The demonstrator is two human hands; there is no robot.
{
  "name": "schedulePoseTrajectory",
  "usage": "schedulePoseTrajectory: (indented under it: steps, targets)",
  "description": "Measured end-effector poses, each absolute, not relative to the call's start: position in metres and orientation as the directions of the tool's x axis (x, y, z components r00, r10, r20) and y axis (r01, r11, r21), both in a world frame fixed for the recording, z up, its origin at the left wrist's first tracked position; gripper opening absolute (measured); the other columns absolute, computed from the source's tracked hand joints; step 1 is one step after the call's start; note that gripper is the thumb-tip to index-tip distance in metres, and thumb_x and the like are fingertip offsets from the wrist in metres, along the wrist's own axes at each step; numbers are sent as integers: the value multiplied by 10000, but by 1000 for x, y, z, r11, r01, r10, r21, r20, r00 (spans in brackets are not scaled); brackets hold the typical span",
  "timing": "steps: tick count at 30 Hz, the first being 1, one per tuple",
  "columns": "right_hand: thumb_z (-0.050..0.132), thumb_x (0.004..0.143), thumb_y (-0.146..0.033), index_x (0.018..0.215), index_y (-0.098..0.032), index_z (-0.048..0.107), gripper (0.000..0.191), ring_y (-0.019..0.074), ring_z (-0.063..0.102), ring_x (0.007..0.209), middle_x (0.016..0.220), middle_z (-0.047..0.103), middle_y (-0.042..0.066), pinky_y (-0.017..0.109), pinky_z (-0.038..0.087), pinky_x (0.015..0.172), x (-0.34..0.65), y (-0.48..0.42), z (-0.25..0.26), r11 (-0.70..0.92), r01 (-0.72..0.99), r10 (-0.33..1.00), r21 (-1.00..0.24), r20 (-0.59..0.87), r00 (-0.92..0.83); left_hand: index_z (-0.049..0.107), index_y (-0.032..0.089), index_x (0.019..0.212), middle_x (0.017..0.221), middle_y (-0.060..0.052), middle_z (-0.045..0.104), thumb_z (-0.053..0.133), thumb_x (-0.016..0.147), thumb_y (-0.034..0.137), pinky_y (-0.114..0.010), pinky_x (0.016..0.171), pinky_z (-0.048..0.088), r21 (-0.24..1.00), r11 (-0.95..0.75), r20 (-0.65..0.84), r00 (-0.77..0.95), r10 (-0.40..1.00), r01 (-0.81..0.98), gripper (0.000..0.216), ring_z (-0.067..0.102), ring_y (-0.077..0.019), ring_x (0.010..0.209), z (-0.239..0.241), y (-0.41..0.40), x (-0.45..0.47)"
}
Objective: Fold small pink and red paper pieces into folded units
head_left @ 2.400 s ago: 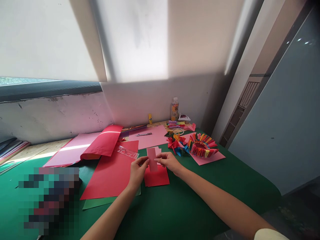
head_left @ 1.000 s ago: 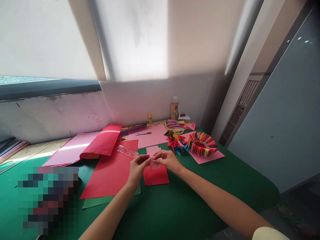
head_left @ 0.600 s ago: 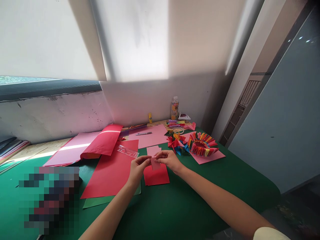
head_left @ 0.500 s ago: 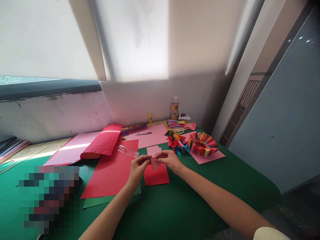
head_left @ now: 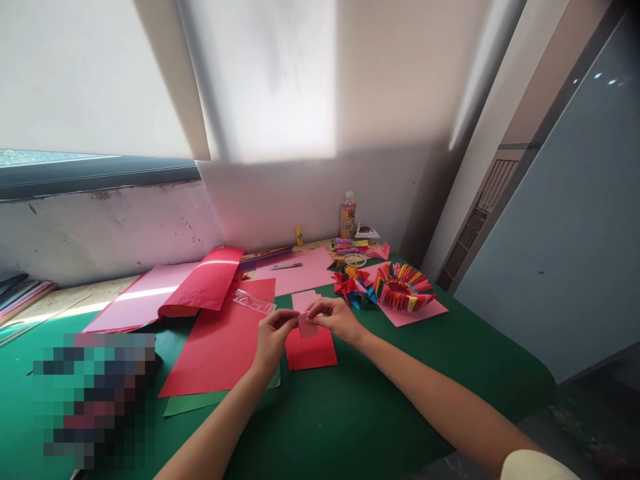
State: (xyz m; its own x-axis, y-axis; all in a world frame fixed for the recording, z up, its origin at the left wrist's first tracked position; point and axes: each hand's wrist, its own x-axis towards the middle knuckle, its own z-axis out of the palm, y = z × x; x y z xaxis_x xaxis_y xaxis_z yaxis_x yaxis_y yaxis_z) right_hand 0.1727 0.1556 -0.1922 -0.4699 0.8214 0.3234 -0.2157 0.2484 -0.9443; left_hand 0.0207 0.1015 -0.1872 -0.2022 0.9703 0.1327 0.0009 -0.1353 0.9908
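Between my two hands a small piece of pink paper [head_left: 309,328] is held up above the table. My left hand [head_left: 271,337] pinches its left edge with thumb and fingertips. On the other side, the thumb and fingers of my right hand [head_left: 339,320] are closed on its upper right part, hiding some of it. Below lies a red paper square [head_left: 313,357] on the green tabletop. Another pink paper piece [head_left: 305,299] lies just behind my fingers. To the left, a clear plastic ruler [head_left: 254,301] rests on a large red sheet [head_left: 220,353].
A ring of folded colourful paper [head_left: 383,283] and paper stars [head_left: 353,283] stand at right. Behind are a bottle [head_left: 349,215], a glue stick [head_left: 299,235], and a pen [head_left: 286,267] on a pink sheet [head_left: 310,277]. Curled red paper [head_left: 205,283] and a blurred-out object [head_left: 103,400] lie left.
The view has shifted slightly, so everything sits a little further left. Both hands keep their pinch on the pink paper, which has barely moved.
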Motion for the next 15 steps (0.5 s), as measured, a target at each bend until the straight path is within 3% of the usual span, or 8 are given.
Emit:
schedulePoseTrajectory:
  steps: [5,10,15]
  targets:
    - [695,611,-232,634,-136,640,112,148,562,748,773,589,40,262,454,703,172,155,-192,278,-192,815,-941,337,-472,629,156,715,660,-7,613,667,590,248,-242,625,482,988,-112,85,-225,971,-108,160,563,-139,666,-183,100,23]
    - [687,612,-219,635,-136,638,99,158,563,769,791,589,48,269,451,709,172,155,-197,291,-153,841,-944,329,-430,631,134,737,694,-39,631,679,596,323,-330,696,511,978,-46,10,-172,985,-203,241,602,-173,675,-183,100,23]
    - [684,604,-199,627,-139,635,81,157,566,761,785,598,48,270,451,705,171,154,-198,281,-131,857,-951,310,-412,645,134,722,690,-47,638,704,580,338,-322,681,521,989,-53,25,-201,979,-135,256,604,-182,693,-185,101,22]
